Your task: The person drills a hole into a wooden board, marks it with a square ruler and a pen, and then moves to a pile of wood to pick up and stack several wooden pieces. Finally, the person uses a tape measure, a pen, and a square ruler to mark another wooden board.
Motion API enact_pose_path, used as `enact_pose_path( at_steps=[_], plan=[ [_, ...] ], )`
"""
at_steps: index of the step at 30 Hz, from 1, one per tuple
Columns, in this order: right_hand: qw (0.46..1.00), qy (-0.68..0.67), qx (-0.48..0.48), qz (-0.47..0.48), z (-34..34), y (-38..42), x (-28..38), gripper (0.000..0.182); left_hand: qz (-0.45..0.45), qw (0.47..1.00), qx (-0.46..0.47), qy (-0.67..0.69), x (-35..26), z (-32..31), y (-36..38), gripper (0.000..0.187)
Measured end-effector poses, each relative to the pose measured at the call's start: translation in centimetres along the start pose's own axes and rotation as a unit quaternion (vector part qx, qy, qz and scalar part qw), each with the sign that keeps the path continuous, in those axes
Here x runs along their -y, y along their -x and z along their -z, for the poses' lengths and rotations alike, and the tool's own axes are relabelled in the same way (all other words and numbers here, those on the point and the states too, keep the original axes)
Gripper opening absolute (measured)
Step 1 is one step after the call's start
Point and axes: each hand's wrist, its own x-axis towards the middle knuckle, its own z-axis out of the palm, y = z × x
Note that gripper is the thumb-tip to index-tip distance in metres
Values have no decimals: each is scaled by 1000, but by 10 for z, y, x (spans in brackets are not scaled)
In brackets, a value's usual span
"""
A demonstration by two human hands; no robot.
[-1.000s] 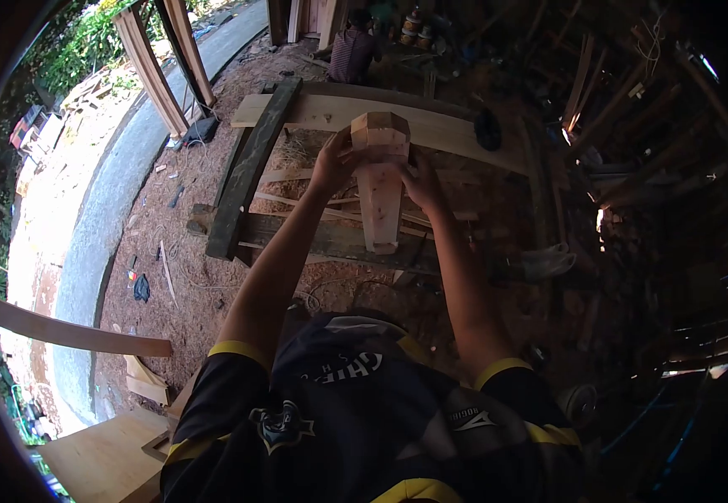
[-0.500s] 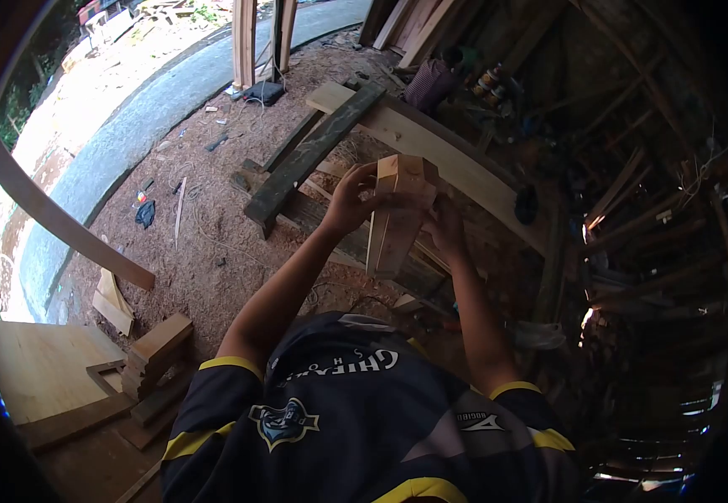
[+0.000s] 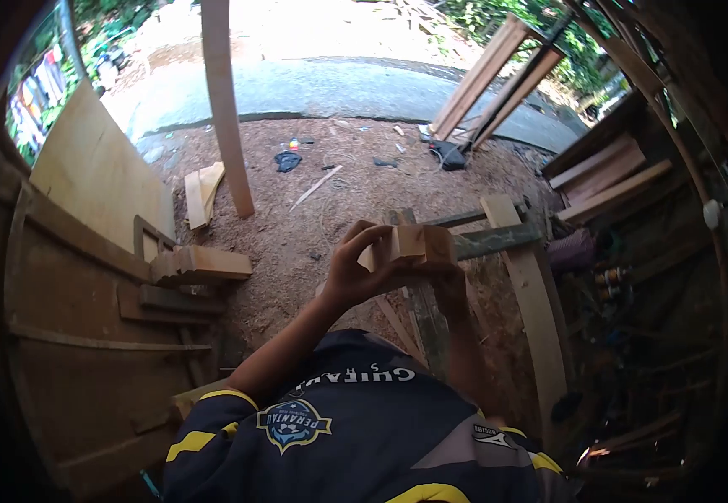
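Note:
Short pale wooden blocks [image 3: 424, 243], pressed together side by side, are held up in front of my chest with their end faces showing. My left hand [image 3: 357, 267] is closed around their left side, fingers over the top edge and thumb along the near side. On the right, my right hand [image 3: 449, 289] grips them from the side and below; its fingers are partly hidden in shadow. Beyond and beneath the blocks stands a rough trestle of dark beams [image 3: 498, 241].
A stack of similar wooden pieces [image 3: 205, 264] lies at left beside a large plywood sheet [image 3: 100, 159]. A long plank [image 3: 532, 310] runs along the trestle's right. An upright board [image 3: 223, 109] stands ahead. A person in a purple top [image 3: 572, 250] is at right, partly hidden.
My view has swung left, bringing the stacked pieces and plywood further into sight. Both hands still hold the blocks, now tilted so that less of their length shows.

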Motion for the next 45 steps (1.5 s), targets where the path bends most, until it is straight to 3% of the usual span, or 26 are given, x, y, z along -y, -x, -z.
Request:
enact_pose_path(
  at_steps=[2,4,5,11,17,23,28,33,35,41,45],
  plan=[
    [995,-49,84,-13,-20,-36,-10,68,3,998,-41,-58,-6,24,2,55],
    [992,-108,44,44,-59,-78,26,82,10,991,-72,-113,-12,48,5,56],
    [990,-93,84,68,-70,-97,28,86,13,986,-91,-137,-12,60,4,57],
    [935,-165,314,17,-136,-185,4,88,70,936,-221,-265,-16,108,23,57],
    [834,-256,489,-17,-196,-232,-16,86,127,857,-368,-337,-15,89,61,55],
    [750,-240,616,-31,-224,-255,-32,85,168,778,-477,-372,-19,50,80,52],
    [705,-185,685,-1,-252,-251,-22,82,214,730,-521,-387,-16,25,107,51],
    [663,-131,737,16,-287,-230,-22,80,196,686,-605,-354,-8,13,141,53],
    [655,-100,746,72,-308,-219,-25,80,214,669,-610,-367,-15,14,158,56],
    [611,-71,782,95,-379,-165,-3,84,273,638,-619,-368,-29,46,231,63],
    [586,-71,804,78,-451,-100,-38,86,332,613,-609,-380,-35,88,308,62]
  ],
)
